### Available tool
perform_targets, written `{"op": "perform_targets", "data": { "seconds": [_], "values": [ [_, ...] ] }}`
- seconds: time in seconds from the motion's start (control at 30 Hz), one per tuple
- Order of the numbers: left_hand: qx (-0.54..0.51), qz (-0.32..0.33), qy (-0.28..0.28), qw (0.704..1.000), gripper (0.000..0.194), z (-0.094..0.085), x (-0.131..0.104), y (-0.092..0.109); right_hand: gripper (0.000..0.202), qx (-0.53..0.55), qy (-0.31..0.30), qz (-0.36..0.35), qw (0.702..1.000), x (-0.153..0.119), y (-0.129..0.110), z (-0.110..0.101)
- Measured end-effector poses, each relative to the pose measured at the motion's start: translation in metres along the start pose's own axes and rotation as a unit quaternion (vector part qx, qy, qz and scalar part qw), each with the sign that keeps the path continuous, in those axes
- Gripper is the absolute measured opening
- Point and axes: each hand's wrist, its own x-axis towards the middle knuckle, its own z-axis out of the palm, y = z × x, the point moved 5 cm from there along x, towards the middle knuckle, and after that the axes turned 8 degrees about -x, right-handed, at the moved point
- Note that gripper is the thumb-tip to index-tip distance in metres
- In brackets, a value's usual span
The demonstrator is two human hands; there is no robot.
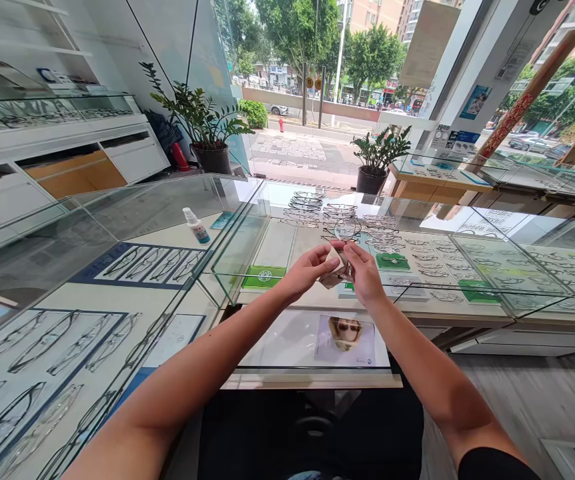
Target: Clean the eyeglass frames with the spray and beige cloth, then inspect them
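Both hands meet in front of me, above the glass counter. My left hand is closed on a small beige cloth, which is folded over between the fingers. My right hand pinches a thin-framed pair of glasses beside the cloth. Most of the glasses is hidden by the fingers and cloth. Just beyond the hands, a round clear-topped object stands among rows of spectacles.
A white spray bottle stands on the left counter, near trays of spectacles. Below my hands lies a leaflet with a face in sunglasses. Green cards lie in the glass case. Potted plants stand beyond.
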Motion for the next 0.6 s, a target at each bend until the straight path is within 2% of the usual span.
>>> {"op": "perform_targets", "data": {
  "seconds": [0.33, 0.6],
  "values": [
    [0.016, -0.015, -0.053, 0.998, 0.054, 0.007, -0.002, 0.002, 0.046, -0.023, 0.023, -0.012, 0.999, 0.000, -0.004, -0.002],
    [0.009, -0.023, 0.016, 1.000, 0.057, -0.002, 0.000, 0.000, 0.038, -0.078, 0.043, -0.072, 0.993, 0.001, -0.012, -0.002]
  ]
}}
